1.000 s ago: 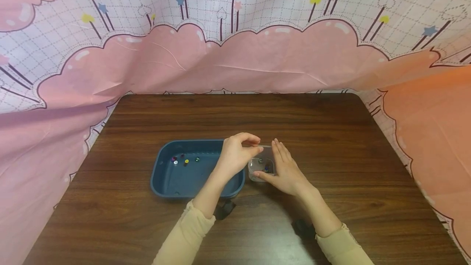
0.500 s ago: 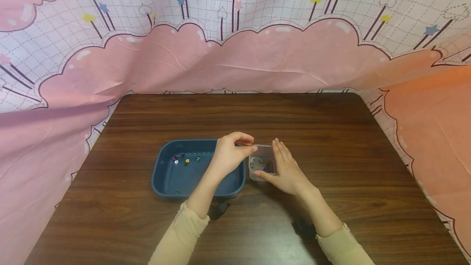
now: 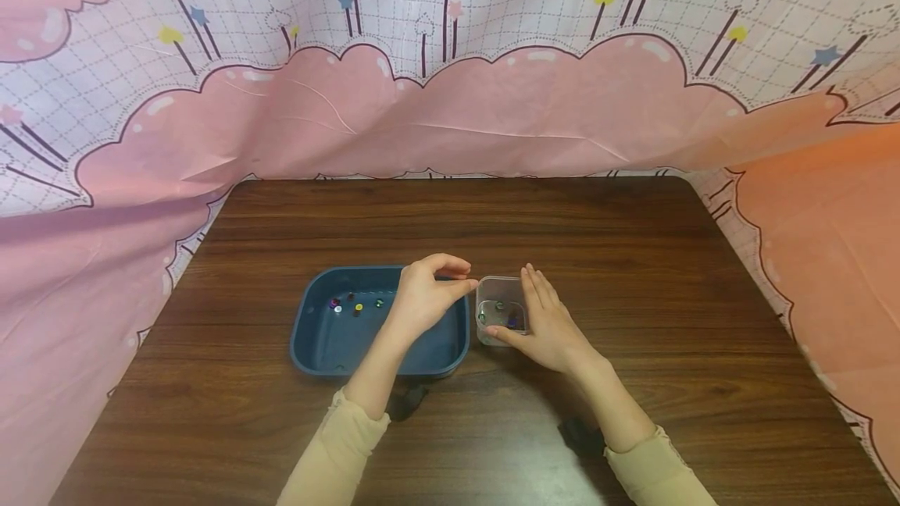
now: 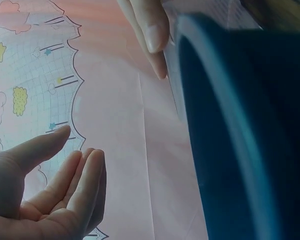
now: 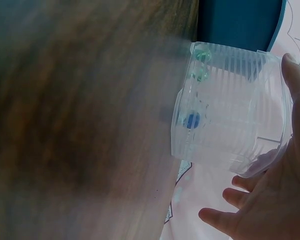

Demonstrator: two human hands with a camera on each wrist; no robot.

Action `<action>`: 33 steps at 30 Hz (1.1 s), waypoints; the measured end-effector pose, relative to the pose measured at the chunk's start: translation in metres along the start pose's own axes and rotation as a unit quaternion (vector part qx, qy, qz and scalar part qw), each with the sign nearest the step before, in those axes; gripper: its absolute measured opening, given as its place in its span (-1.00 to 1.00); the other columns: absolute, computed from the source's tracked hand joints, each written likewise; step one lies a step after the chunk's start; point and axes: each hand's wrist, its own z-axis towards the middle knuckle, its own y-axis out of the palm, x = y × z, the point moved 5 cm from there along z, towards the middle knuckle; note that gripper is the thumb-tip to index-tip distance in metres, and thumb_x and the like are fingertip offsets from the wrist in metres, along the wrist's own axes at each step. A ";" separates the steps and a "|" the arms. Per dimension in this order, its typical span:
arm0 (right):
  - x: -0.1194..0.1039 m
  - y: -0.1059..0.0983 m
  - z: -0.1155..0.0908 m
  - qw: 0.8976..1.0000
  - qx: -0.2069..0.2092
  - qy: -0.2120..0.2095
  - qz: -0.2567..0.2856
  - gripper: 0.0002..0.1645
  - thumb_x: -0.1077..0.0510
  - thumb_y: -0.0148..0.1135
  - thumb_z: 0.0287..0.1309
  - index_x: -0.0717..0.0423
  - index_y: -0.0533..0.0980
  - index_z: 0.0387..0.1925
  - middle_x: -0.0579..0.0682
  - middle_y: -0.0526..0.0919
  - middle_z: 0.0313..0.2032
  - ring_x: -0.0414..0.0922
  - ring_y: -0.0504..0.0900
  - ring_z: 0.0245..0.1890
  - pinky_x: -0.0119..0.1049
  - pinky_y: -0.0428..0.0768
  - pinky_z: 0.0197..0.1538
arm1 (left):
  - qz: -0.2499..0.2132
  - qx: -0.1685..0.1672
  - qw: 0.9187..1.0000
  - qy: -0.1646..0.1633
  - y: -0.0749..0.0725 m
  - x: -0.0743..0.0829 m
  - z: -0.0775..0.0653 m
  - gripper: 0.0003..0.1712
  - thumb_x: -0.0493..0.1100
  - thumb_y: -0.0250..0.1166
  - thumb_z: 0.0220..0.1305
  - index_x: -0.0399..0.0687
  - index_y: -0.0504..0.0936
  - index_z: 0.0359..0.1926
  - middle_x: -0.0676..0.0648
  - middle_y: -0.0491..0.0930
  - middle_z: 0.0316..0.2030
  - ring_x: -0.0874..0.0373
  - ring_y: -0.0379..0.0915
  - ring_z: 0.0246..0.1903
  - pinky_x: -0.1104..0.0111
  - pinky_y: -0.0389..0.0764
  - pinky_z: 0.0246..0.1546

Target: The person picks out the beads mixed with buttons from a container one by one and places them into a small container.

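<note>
My left hand (image 3: pixel 430 295) is above the right part of a blue tray (image 3: pixel 301 326). Its thumb and fingertips are apart in the left wrist view, with nothing between them. Beside the tray stands a small clear plastic box (image 3: pixel 501 285) holding a few round marble-like pieces. In the right wrist view a green marble (image 5: pixel 202 55) and a blue marble (image 5: pixel 192 120) show through its wall. My right hand (image 3: pixel 551 330) rests against the box, thumb at the near rim and straight fingers along the right side, hiding that corner.
Several small coloured pieces lie in the tray, among them a yellow one (image 3: pixel 359 307), a white one (image 3: pixel 338 309) and a green one (image 3: pixel 380 304). The brown wooden table (image 3: pixel 633 256) carries everything. A patterned pink curtain (image 3: pixel 450 123) hangs behind it.
My left hand has moved left from above the clear box to above the tray. A green marble at the box's left side has come into view. My right hand has stayed in place.
</note>
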 end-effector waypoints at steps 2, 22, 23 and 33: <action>0.000 0.000 0.000 1.000 0.000 0.001 -0.002 0.40 -0.50 0.22 0.04 0.26 -0.20 0.52 0.23 -0.15 0.52 0.19 -0.18 0.51 0.26 -0.04 0.43 | 0.002 0.007 1.000 0.000 -0.003 -0.001 0.000 -0.72 -0.18 0.44 0.14 -0.16 0.71 -0.11 -0.12 0.71 -0.19 0.06 0.71 -0.22 0.26 0.70 -0.23; -0.001 0.000 0.000 1.000 0.002 -0.004 -0.010 0.39 -0.49 0.22 0.05 0.31 -0.18 0.51 0.26 -0.14 0.52 0.20 -0.17 0.51 0.24 -0.03 0.43 | 0.033 0.032 0.998 -0.035 -0.023 -0.023 -0.003 -0.66 -0.13 0.45 0.14 -0.18 0.70 -0.07 -0.14 0.72 -0.16 -0.01 0.66 -0.12 0.18 0.67 -0.22; -0.001 0.000 0.000 1.000 0.002 -0.004 -0.011 0.39 -0.49 0.21 0.05 0.31 -0.18 0.51 0.26 -0.14 0.51 0.21 -0.16 0.51 0.24 -0.03 0.43 | 0.034 0.033 0.998 -0.036 -0.025 -0.024 -0.003 -0.65 -0.13 0.45 0.15 -0.19 0.70 -0.06 -0.15 0.72 -0.15 -0.03 0.64 -0.10 0.16 0.66 -0.21; -0.001 -0.001 0.000 1.000 0.000 -0.007 -0.015 0.39 -0.50 0.20 0.06 0.31 -0.18 0.51 0.26 -0.14 0.51 0.21 -0.17 0.50 0.26 -0.02 0.42 | 0.041 0.043 0.997 -0.051 -0.034 -0.035 -0.006 -0.64 -0.11 0.44 0.14 -0.17 0.70 -0.05 -0.08 0.73 -0.19 -0.01 0.62 -0.09 0.13 0.63 -0.16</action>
